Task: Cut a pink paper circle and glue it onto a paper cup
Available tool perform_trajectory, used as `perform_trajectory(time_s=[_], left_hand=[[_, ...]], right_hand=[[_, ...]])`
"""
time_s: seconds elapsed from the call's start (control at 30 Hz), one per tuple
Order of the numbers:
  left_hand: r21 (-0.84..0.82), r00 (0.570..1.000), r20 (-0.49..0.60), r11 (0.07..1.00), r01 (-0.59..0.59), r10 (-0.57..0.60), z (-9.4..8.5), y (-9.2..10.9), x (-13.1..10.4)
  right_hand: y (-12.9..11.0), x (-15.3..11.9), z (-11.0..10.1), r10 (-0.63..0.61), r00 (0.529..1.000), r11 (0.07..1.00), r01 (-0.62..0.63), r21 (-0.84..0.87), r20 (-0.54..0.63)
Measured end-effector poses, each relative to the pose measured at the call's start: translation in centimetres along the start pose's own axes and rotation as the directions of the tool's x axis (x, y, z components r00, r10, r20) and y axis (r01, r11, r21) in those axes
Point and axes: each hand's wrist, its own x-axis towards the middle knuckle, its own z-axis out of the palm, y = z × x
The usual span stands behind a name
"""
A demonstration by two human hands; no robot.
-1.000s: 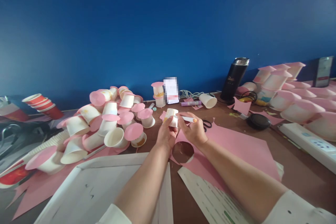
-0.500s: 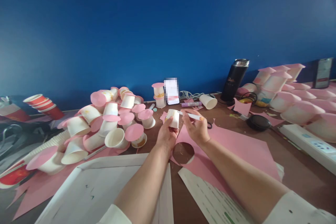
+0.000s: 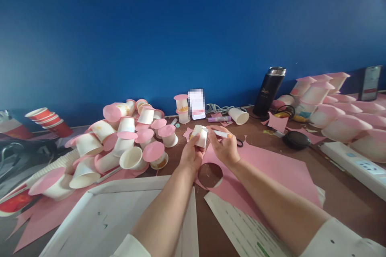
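My left hand (image 3: 192, 155) is closed around a small white paper cup (image 3: 199, 136), which it holds tilted above the table. My right hand (image 3: 225, 146) pinches a slim white pen-shaped tube (image 3: 220, 133) with an orange spot near its rear end. The tube's front end meets the cup's edge or lies just beside it; I cannot tell which. Below the hands lies a pink paper sheet (image 3: 271, 172) with a round hole cut in it.
Paper cups with pink discs (image 3: 153, 151) are heaped on the left; more capped cups (image 3: 346, 126) stand at right. Behind are a phone (image 3: 197, 106), a lying cup (image 3: 239, 116) and a black flask (image 3: 269, 92). A power strip (image 3: 356, 168) lies right, a white box lid (image 3: 120, 209) front left.
The cup in my left hand has tilted a little and shifted slightly right. My right hand and the tube have moved slightly left, closer to the cup.
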Motion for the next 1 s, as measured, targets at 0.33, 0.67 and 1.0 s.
perform_trajectory(time_s=[0.33, 0.67, 1.0], left_hand=[[-0.01, 1.0, 0.024, 1.0, 0.004, -0.004, -0.12, 0.09, 0.08], [-0.022, 1.0, 0.026, 1.0, 0.011, -0.011, -0.03, 0.41, -0.11], [-0.028, 1.0, 0.003, 1.0, 0.012, -0.012, -0.19, 0.6, 0.03]], right_hand=[[0.28, -0.05, 0.05, 0.01, 1.0, 1.0, -0.01, -0.004, 0.01], [0.44, -0.06, 0.05, 0.009, 1.0, 1.0, -0.009, -0.019, 0.003], [0.49, -0.03, 0.12, 0.021, 1.0, 1.0, -0.021, -0.01, -0.003]])
